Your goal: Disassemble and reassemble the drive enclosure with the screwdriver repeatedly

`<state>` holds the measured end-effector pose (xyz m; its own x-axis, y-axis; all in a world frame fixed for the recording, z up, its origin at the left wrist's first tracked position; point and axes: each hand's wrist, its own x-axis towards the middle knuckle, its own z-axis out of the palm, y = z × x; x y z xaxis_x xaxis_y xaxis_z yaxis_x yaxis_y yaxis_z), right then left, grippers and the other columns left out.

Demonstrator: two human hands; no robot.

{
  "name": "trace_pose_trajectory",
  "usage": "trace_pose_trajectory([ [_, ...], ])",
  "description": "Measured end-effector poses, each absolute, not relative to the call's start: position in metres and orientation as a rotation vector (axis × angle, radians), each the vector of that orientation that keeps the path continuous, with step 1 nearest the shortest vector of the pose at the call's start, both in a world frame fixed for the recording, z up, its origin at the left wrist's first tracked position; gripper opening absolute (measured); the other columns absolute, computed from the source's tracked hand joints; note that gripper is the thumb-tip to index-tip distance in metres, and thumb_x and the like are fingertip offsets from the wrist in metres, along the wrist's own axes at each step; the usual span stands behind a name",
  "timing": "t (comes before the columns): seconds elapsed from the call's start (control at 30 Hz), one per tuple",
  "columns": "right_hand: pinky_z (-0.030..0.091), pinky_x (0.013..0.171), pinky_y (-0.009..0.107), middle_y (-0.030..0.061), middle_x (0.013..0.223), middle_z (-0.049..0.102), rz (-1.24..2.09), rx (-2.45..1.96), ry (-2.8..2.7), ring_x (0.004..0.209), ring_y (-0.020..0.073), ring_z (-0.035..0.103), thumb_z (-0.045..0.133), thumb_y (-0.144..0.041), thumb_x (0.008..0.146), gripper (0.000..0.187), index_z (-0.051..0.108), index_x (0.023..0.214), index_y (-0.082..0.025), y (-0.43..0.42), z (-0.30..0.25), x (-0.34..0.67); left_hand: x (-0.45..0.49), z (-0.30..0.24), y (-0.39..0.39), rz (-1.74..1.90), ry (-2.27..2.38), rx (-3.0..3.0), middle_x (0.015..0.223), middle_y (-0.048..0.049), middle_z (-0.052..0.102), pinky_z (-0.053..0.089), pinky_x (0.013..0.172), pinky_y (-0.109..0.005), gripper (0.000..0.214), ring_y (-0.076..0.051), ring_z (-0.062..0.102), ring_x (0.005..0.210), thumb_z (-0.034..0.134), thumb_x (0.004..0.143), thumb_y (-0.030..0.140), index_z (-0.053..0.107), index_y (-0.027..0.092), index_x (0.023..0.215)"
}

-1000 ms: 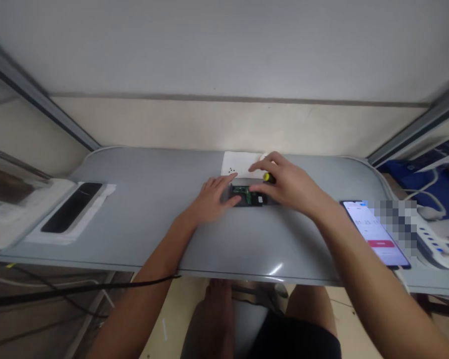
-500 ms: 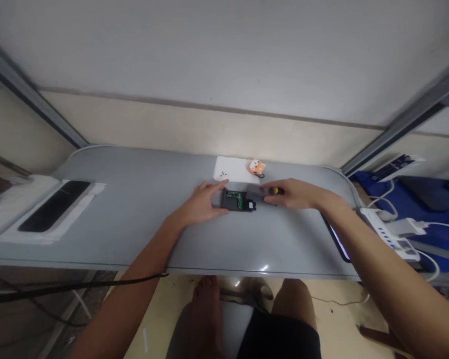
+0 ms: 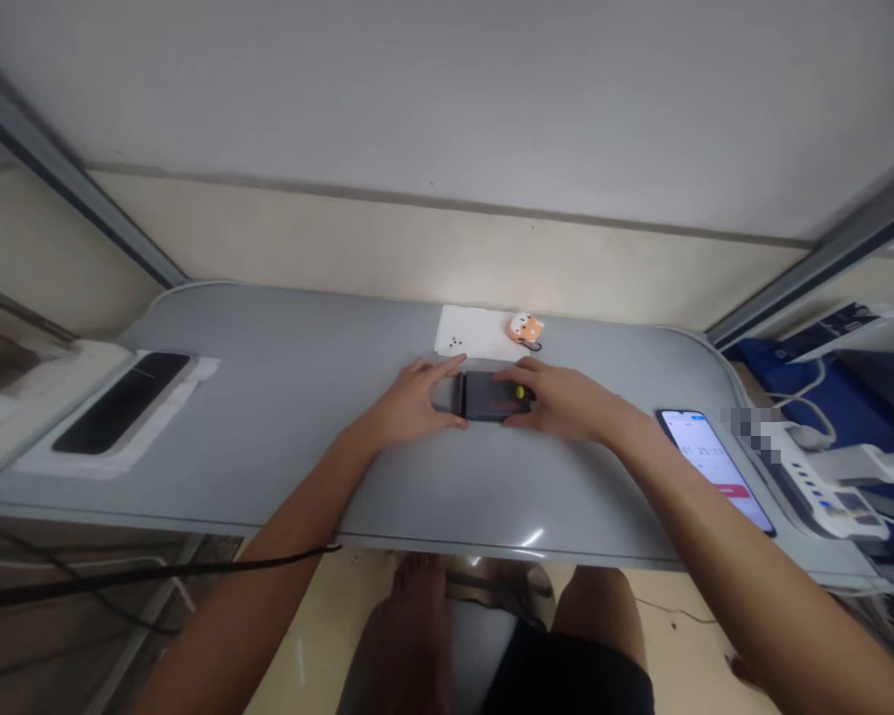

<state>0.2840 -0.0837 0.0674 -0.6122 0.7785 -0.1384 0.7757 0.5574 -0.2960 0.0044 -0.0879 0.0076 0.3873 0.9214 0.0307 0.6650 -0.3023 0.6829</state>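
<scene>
A small dark grey electronics case (image 3: 488,395) lies flat on the grey table, its cover now over the base and hiding the green circuit board. My left hand (image 3: 409,402) spans the case's left end, thumb at the near edge and forefinger at the far edge. On the right, my right hand (image 3: 558,397) grips the cover between thumb and fingers. A slim tool with a yellow end (image 3: 521,392) is tucked in that same hand; most of it is hidden. Behind the case, several tiny black screws (image 3: 455,342) lie on a white sheet (image 3: 481,333).
An orange-and-white animal-faced trinket (image 3: 523,328) rests on the sheet's right side. A lit phone (image 3: 715,467) lies beneath my right forearm, beside a white power strip (image 3: 812,487). At far left is a black phone-like slab (image 3: 123,402). A black cable (image 3: 156,573) crosses my left forearm.
My right hand has moved left and brought the grey cover over the base, so the circuit board no longer shows. My left hand stays at the case's left end. The view has shifted slightly.
</scene>
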Motion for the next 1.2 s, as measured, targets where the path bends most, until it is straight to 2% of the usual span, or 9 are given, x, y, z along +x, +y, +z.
trace_pose_trajectory([
  [0.27, 0.055, 0.084, 0.038, 0.0071, 0.133, 0.075, 0.563, -1.323, -2.754, 0.103, 0.0293, 0.075, 0.075, -0.048, 0.09, 0.05, 0.07, 0.137, -0.032, -0.073, 0.07, 0.288, 0.005, 0.005, -0.087, 0.568, 1.388, 2.042, 0.144, -0.0112, 0.066, 0.047, 0.118, -0.054, 0.112, -0.038, 0.055, 0.137, 0.099, 0.071, 0.039, 0.043, 0.035, 0.167],
  [0.47, 0.053, 0.074, 0.037, 0.0091, 0.138, 0.07, 0.49, -1.372, -2.741, 0.086, 0.024, 0.074, 0.077, -0.045, 0.091, 0.056, 0.065, 0.143, -0.028, -0.084, 0.059, 0.283, 0.004, 0.005, -0.088, 0.567, 1.382, 2.079, 0.146, -0.0106, 0.067, 0.046, 0.12, -0.055, 0.109, -0.037, 0.054, 0.14, 0.098, 0.072, 0.04, 0.045, 0.034, 0.166],
  [0.63, 0.055, 0.081, 0.04, 0.0096, 0.139, 0.071, 0.508, -1.287, -2.661, 0.097, 0.0282, 0.074, 0.078, -0.05, 0.09, 0.059, 0.066, 0.144, -0.029, -0.085, 0.054, 0.282, 0.003, 0.008, -0.088, 0.565, 1.366, 2.172, 0.158, -0.0082, 0.061, 0.042, 0.124, -0.054, 0.096, -0.037, 0.052, 0.147, 0.096, 0.074, 0.042, 0.054, 0.033, 0.16],
  [0.77, 0.05, 0.074, 0.034, 0.0043, 0.101, 0.079, 0.729, -1.211, -2.351, 0.082, 0.0208, 0.07, 0.069, -0.051, 0.097, 0.028, 0.079, 0.106, -0.026, -0.07, 0.06, 0.284, 0.007, 0.011, -0.089, 0.528, 1.342, 2.223, 0.147, -0.0086, 0.068, 0.043, 0.122, -0.053, 0.083, -0.036, 0.057, 0.139, 0.095, 0.076, 0.04, 0.061, 0.028, 0.151],
  [0.83, 0.046, 0.065, 0.031, 0.0029, 0.082, 0.073, 0.762, -1.164, -1.939, 0.066, 0.0152, 0.061, 0.06, -0.047, 0.101, 0.034, 0.074, 0.083, -0.023, -0.06, 0.062, 0.282, 0.011, 0.011, -0.091, 0.545, 1.303, 2.241, 0.143, -0.0089, 0.069, 0.043, 0.121, -0.053, 0.078, -0.035, 0.059, 0.136, 0.093, 0.079, 0.041, 0.062, 0.027, 0.149],
  [0.93, 0.047, 0.061, 0.031, 0.0012, 0.071, 0.066, 0.872, -0.881, -1.189, 0.055, 0.014, 0.059, 0.048, -0.042, 0.1, 0.033, 0.063, 0.077, -0.024, -0.045, 0.054, 0.28, 0.017, 0.01, -0.093, 0.577, 1.249, 2.249, 0.142, -0.0097, 0.067, 0.044, 0.119, -0.052, 0.075, -0.035, 0.059, 0.135, 0.092, 0.08, 0.041, 0.06, 0.027, 0.147],
  [1.03, 0.055, 0.067, 0.033, 0.0039, 0.077, 0.067, 1.118, -0.759, -0.79, 0.067, 0.0167, 0.069, 0.042, -0.046, 0.097, 0.038, 0.063, 0.075, -0.023, -0.033, 0.033, 0.284, 0.022, 0.01, -0.094, 0.596, 1.212, 2.257, 0.14, -0.011, 0.066, 0.045, 0.118, -0.053, 0.074, -0.034, 0.059, 0.133, 0.093, 0.079, 0.038, 0.06, 0.026, 0.144],
  [1.13, 0.036, 0.044, 0.025, 0.0, 0.062, 0.054, 1.225, -0.941, -0.727, 0.048, 0.0113, 0.05, 0.043, -0.065, 0.097, 0.054, 0.063, 0.071, -0.022, -0.025, 0.013, 0.288, 0.023, 0.012, -0.093, 0.607, 1.18, 2.252, 0.135, -0.0111, 0.067, 0.049, 0.113, -0.053, 0.071, -0.035, 0.06, 0.129, 0.092, 0.079, 0.04, 0.06, 0.026, 0.141],
  [1.2, 0.024, 0.039, 0.025, -0.0037, 0.056, 0.045, 1.212, -1.047, -0.725, 0.041, 0.0087, 0.035, 0.044, -0.078, 0.094, 0.064, 0.065, 0.074, -0.022, -0.024, 0.006, 0.287, 0.022, 0.014, -0.093, 0.613, 1.179, 2.253, 0.132, -0.0111, 0.068, 0.05, 0.111, -0.053, 0.069, -0.035, 0.061, 0.127, 0.09, 0.08, 0.045, 0.061, 0.027, 0.14],
])
